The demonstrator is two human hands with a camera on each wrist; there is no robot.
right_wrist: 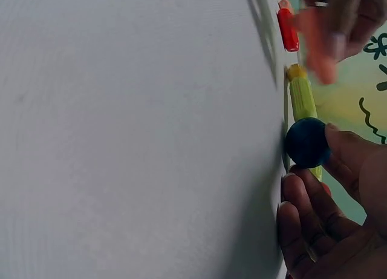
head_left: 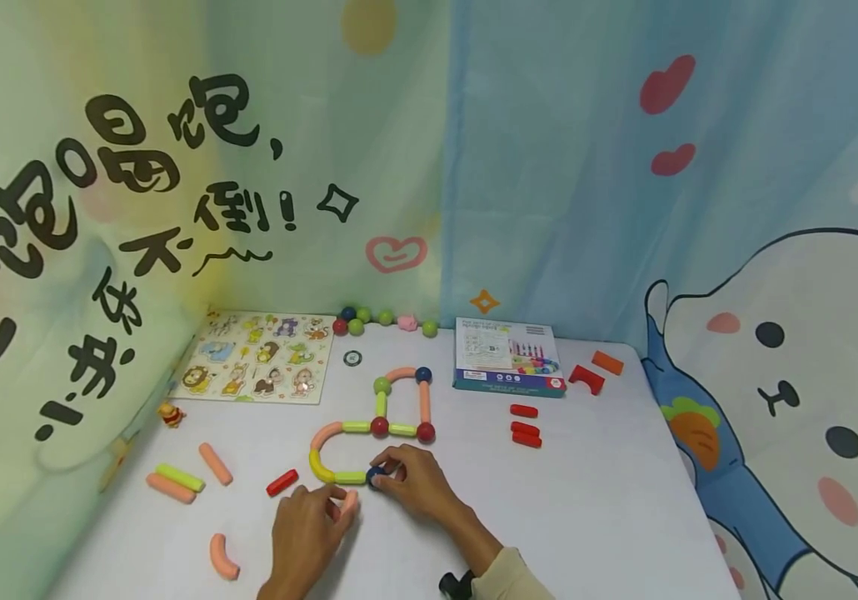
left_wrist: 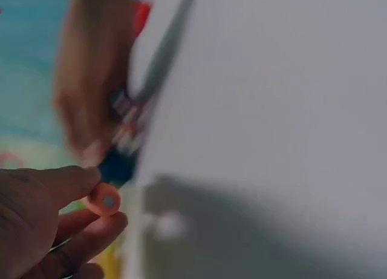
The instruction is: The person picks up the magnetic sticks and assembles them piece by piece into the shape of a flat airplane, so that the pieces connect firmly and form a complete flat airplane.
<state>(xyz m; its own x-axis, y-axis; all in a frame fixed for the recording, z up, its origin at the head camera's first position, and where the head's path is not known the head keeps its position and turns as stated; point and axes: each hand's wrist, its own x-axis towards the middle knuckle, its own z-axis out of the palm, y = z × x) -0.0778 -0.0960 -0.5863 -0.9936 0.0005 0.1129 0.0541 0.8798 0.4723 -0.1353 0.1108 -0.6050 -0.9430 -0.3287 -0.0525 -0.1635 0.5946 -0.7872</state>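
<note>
My left hand pinches a peach magnetic rod between thumb and fingers, its round end facing the left wrist camera. With thumb and fingers, my right hand grips a dark blue ball at the end of a light green rod. That rod continues into a yellow curved rod and a peach curved one. Beyond them, more green and peach rods join at two red balls, a green ball and another blue ball, forming a closed loop.
Left of my hands lie a red rod, loose peach and green rods and a curved peach piece. Farther back are an animal picture board, several balls and a box. Red pieces lie to the right.
</note>
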